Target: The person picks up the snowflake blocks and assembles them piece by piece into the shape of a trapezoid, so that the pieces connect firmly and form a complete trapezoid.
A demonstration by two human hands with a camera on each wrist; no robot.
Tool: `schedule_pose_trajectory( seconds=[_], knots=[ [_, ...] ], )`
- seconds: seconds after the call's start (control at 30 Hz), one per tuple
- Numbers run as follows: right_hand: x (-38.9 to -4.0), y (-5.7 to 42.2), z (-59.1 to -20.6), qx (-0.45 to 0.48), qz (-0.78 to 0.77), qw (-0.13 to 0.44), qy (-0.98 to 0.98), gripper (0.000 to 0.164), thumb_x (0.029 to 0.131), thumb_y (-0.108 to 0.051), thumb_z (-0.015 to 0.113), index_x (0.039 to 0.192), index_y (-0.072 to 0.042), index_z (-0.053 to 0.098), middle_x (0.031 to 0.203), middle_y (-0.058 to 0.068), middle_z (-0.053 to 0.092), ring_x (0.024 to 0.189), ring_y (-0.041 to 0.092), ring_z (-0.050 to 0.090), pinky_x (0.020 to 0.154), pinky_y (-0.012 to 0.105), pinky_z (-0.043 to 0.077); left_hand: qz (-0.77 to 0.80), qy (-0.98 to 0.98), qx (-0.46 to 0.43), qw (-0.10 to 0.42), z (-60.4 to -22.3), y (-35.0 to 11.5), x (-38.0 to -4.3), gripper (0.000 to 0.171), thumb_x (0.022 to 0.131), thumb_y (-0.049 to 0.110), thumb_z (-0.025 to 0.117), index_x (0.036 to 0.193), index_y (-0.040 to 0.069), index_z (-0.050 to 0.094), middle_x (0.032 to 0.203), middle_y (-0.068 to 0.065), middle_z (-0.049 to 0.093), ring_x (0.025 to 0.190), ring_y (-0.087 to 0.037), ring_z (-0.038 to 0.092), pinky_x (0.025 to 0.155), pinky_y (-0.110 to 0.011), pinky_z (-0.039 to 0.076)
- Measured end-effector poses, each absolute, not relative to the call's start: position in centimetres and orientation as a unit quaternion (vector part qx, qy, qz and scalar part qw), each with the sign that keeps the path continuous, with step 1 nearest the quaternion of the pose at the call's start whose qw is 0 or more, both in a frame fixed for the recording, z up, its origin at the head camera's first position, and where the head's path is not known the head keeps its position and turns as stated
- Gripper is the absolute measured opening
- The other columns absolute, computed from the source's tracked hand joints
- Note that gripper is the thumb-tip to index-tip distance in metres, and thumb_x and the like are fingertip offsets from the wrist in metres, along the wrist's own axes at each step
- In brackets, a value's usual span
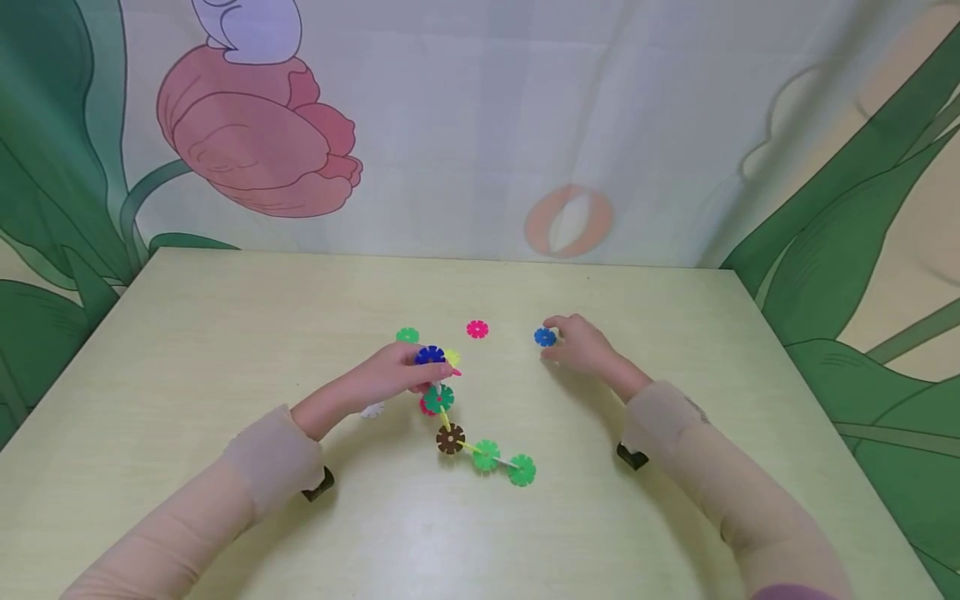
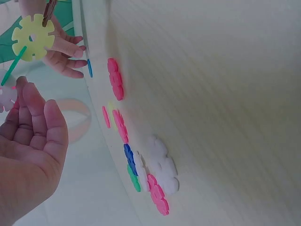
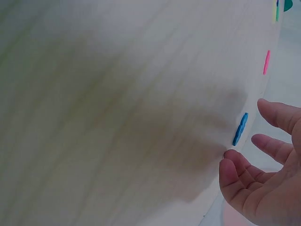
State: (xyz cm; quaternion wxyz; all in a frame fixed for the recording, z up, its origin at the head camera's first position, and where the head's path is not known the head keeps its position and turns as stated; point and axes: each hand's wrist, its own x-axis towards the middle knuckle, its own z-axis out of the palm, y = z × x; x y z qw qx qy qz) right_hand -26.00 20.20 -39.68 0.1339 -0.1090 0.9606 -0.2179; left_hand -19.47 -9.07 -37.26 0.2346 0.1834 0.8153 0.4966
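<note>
My left hand (image 1: 386,375) pinches the upper part of a chain of slotted plastic snowflake discs. A dark blue disc (image 1: 431,356) sits at the fingers, and the chain runs down through a teal disc, a brown disc (image 1: 450,439) and a light green end disc (image 1: 522,470). A yellow disc (image 2: 40,37) of the chain shows in the left wrist view. Over on the right, my right hand (image 1: 585,343) reaches around a loose blue disc (image 1: 544,337). In the right wrist view this blue disc (image 3: 240,129) lies on the table, apart from the spread fingers (image 3: 277,115).
A loose pink disc (image 1: 477,329) lies between the hands, towards the back. Beyond the left hand is a green disc (image 1: 407,335), with a white disc (image 1: 372,410) under the wrist. Behind the wooden table (image 1: 675,308) hangs a printed curtain (image 1: 450,125).
</note>
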Motion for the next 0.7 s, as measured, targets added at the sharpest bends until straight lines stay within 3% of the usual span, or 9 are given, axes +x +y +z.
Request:
schedule_pose_trajectory(
  seconds=[0.13, 0.27, 0.47, 0.57, 0.7],
  knots=[
    [-26.62, 19.87, -40.11, -0.115, -0.18, 0.136, 0.967, 0.05, 0.08, -0.02, 0.062, 0.124, -0.002, 0.048, 0.111, 0.015, 0.056, 0.09, 0.023, 0.049, 0.082, 0.036, 0.043, 0.499, 0.811, 0.189, 0.241, -37.41, -9.18, -19.36, 0.038, 0.084, 0.042, 0.056, 0.093, 0.006, 0.062, 0.072, -0.002, 0.056, 0.074, -0.02, 0.051, 0.069, -0.032, 0.043],
    [-26.74, 19.77, -40.12, -0.122, -0.172, 0.14, 0.967, 0.039, 0.08, -0.019, 0.061, 0.115, -0.002, 0.054, 0.1, 0.011, 0.06, 0.08, 0.019, 0.049, 0.072, 0.03, 0.042, 0.501, 0.802, 0.209, 0.249, -37.63, -9.32, -19.4, 0.035, 0.084, 0.041, 0.056, 0.083, 0.006, 0.058, 0.066, -0.004, 0.05, 0.065, -0.021, 0.041, 0.058, -0.025, 0.032],
    [-26.47, 19.84, -39.99, -0.116, -0.176, 0.132, 0.969, 0.02, 0.08, -0.016, 0.062, 0.093, -0.003, 0.057, 0.088, 0.008, 0.059, 0.075, 0.018, 0.049, 0.066, 0.026, 0.039, 0.501, 0.797, 0.21, 0.262, -37.82, -9.31, -19.34, 0.033, 0.084, 0.04, 0.056, 0.085, 0.007, 0.06, 0.068, -0.001, 0.049, 0.064, -0.018, 0.039, 0.059, -0.025, 0.032],
    [-26.39, 19.79, -40.04, -0.096, -0.181, 0.132, 0.97, 0.026, 0.081, -0.017, 0.062, 0.099, -0.001, 0.051, 0.088, 0.011, 0.057, 0.074, 0.02, 0.047, 0.064, 0.027, 0.039, 0.492, 0.804, 0.205, 0.265, -37.86, -9.28, -19.22, 0.035, 0.084, 0.042, 0.055, 0.081, 0.007, 0.057, 0.068, -0.002, 0.049, 0.064, -0.018, 0.039, 0.059, -0.025, 0.032],
    [-26.35, 19.71, -40.22, -0.077, -0.185, 0.14, 0.97, 0.043, 0.083, -0.021, 0.061, 0.117, -0.001, 0.045, 0.105, 0.016, 0.057, 0.084, 0.023, 0.05, 0.074, 0.032, 0.043, 0.486, 0.805, 0.211, 0.266, -37.93, -9.25, -19.06, 0.035, 0.085, 0.041, 0.054, 0.08, 0.006, 0.057, 0.068, -0.004, 0.048, 0.063, -0.017, 0.039, 0.058, -0.024, 0.031]
  ],
)
